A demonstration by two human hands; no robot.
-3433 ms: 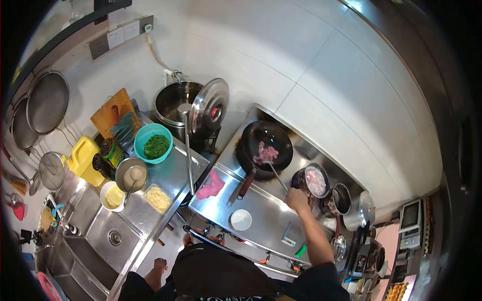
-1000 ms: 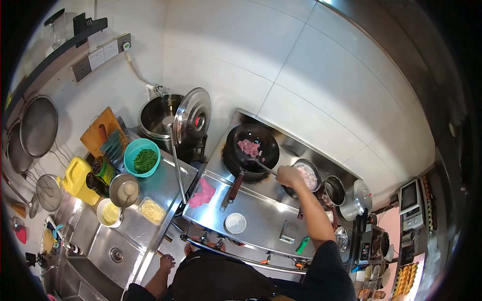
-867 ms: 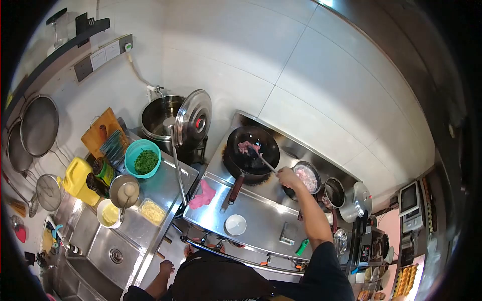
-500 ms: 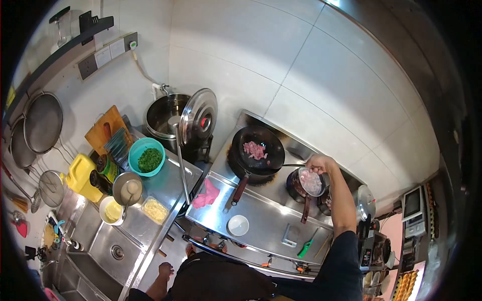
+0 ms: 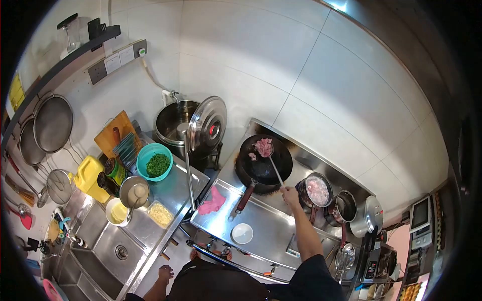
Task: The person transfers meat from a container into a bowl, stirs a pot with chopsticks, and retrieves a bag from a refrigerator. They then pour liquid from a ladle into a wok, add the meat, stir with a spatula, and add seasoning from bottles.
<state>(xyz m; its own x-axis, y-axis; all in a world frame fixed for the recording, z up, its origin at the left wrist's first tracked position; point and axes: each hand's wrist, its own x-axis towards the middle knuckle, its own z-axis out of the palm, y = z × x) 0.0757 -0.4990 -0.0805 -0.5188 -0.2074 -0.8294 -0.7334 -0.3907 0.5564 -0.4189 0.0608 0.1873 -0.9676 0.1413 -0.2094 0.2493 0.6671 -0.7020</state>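
Fingers of the right hand (image 5: 291,197) are closed round the upper end of a long-handled utensil (image 5: 276,173), presumably so that they are kept clear of the wok (image 5: 258,173), where most of the pink meat (image 5: 262,146) is gathered at the utensil's head. The wok's handle (image 5: 245,198) is turned toward the person, apparently for ready reach. The left hand (image 5: 165,274) is held loosely open near the sink-side worktop (image 5: 183,181), with nothing seen in it.
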